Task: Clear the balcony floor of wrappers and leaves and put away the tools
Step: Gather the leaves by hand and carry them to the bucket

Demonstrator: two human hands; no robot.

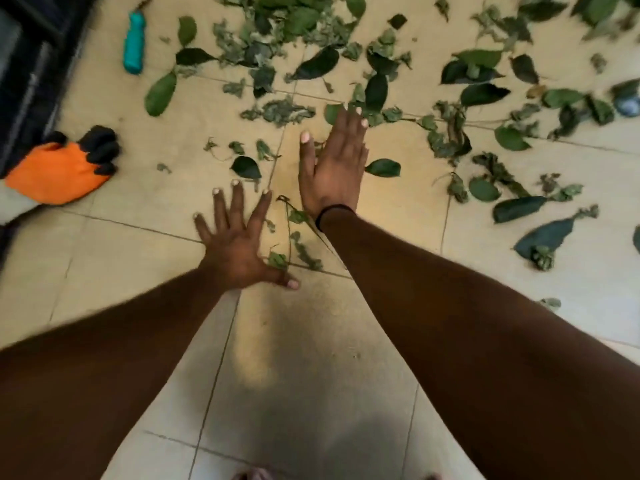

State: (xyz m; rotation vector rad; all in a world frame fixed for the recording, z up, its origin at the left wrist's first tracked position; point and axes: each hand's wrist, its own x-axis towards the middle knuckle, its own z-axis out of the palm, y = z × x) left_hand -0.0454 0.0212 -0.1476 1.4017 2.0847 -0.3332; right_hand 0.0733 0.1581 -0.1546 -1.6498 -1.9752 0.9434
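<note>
I see left hand (239,247) fingers spread, right hand (334,164) fingers together, both flat, holding nothing | leaves (311,53) litter the floor's (138,292) far half | risk: a bare-handed sweep scatters crumbled bits, leaves many behind

Beige tiled floor (138,258) under scattered green leaves (311,46), orange glove (59,171), teal-handled tool (134,43).
</note>
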